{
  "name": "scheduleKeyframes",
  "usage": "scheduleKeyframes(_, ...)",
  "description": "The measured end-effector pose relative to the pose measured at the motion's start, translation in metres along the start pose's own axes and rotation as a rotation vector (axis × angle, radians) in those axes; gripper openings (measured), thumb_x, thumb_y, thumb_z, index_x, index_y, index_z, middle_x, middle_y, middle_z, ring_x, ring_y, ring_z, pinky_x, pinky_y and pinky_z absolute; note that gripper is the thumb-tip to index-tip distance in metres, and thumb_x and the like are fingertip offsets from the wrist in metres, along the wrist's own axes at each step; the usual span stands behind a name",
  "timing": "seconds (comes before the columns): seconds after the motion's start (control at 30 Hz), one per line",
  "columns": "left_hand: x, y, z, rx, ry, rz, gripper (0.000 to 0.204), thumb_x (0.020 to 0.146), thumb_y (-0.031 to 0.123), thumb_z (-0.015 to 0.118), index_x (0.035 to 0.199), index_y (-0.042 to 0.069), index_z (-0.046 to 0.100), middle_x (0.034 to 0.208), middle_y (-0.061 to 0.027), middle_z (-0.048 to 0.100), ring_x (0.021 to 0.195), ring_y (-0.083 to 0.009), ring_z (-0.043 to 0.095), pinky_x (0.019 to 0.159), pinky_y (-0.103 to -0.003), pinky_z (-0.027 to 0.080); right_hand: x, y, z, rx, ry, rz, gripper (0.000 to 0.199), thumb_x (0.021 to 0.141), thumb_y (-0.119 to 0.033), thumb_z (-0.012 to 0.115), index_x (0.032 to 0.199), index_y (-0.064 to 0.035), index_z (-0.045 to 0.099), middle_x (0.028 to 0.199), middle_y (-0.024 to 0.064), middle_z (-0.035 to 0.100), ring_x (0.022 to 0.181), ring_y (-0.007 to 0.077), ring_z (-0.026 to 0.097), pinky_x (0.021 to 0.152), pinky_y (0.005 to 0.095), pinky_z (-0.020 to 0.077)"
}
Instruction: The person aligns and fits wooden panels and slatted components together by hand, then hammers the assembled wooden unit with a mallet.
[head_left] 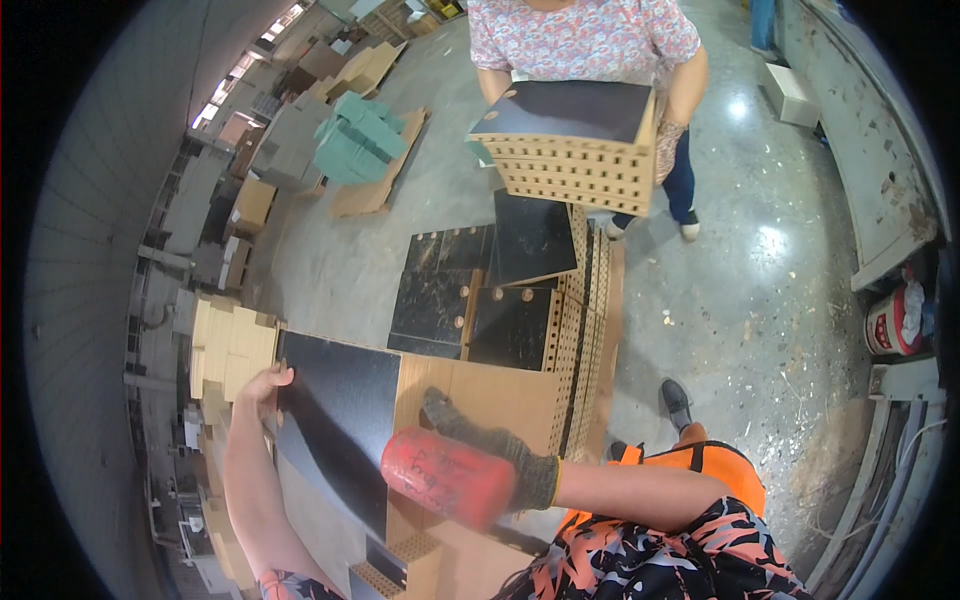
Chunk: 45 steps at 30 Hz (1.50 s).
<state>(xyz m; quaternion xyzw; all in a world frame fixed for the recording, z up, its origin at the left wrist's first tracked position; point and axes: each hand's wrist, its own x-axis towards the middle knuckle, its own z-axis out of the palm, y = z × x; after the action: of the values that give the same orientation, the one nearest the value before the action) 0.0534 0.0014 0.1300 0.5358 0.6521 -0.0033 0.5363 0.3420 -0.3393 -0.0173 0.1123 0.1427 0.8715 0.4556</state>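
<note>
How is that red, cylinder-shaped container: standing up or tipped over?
Tipped sideways: the red cylindrical container shows its long side, running roughly left to right beside the grey-gloved right hand.

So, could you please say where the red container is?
In the head view, the red container is below centre, slightly left, in the right hand, over the tan board by the black panel.

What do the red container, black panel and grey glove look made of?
Red container: likely plastic, semi-gloss; smooth, rounded wall with soft sheen.
Black panel: perhaps laminated board, satin; flat face, diffuse reflection; core unclear.
Grey glove: apparently knitted fabric, matte; speckled, coarse texture.
</note>
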Motion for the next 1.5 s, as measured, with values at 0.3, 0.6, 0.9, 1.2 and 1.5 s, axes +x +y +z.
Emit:
scheduleKeyframes(0.3,-0.001,-0.004,-0.003,-0.006,0.034,-0.006,0.048,0.077,0.031,0.079,0.115,0.013,0.054,0.101,-0.0018,0.062,0.097,-0.0223,0.059,0.085,-0.04,0.047,-0.007,0.003,0.01,-0.026,0.02,-0.033,0.039,0.099,-0.045,0.045,0.104,-0.0101,0.06,0.093,-0.0017,0.063,0.085,0.0085,0.059,0.081,0.0249,0.0503)
scheduleKeyframes(0.6,-0.002,0.006,0.012,0.037,0.081,0.022,0.062,0.072,0.035,0.082,0.122,0.01,0.053,0.111,-0.0034,0.061,0.106,-0.0235,0.055,0.093,-0.043,0.043,-0.002,0.004,-0.022,-1.79,-0.136,-0.647,0.078,0.077,-0.06,0.056,0.131,-0.0077,0.033,0.127,0.0033,0.041,0.117,0.0153,0.039,0.101,0.0289,0.0307)
scheduleKeyframes(0.9,0.004,-0.01,-0.008,0.061,0.118,0.028,0.069,0.07,0.04,0.081,0.125,0.009,0.053,0.119,-0.0072,0.06,0.109,-0.0263,0.055,0.093,-0.045,0.044,0.017,0.017,-0.029,-2.534,-0.194,-1.146,0.065,0.089,-0.033,0.049,0.143,-0.001,0.031,0.149,0.0228,0.026,0.139,0.0316,0.029,0.106,0.0392,0.0366)
scheduleKeyframes(1.2,0.014,-0.009,-0.017,0.016,0.142,-0.016,0.066,0.075,0.035,0.079,0.128,0.008,0.05,0.121,-0.0056,0.058,0.113,-0.0244,0.053,0.097,-0.043,0.041,0.01,0.007,-0.019,-2.273,-0.187,-0.621,0.088,0.084,-0.046,0.055,0.149,-0.0015,0.015,0.15,0.0132,0.029,0.137,0.0193,0.033,0.109,0.0308,0.0298)
scheduleKeyframes(1.5,-0.024,-0.002,0.041,0.212,0.417,0.158,0.082,0.075,0.03,0.078,0.14,-0.002,0.039,0.131,-0.0179,0.053,0.118,-0.0271,0.052,0.098,-0.039,0.04,-0.025,-0.027,0.034,-2.788,-0.146,-1.093,0.057,0.095,-0.019,0.044,0.147,-0.0055,0.025,0.151,0.0124,0.028,0.14,0.0222,0.028,0.117,0.0349,0.0221)
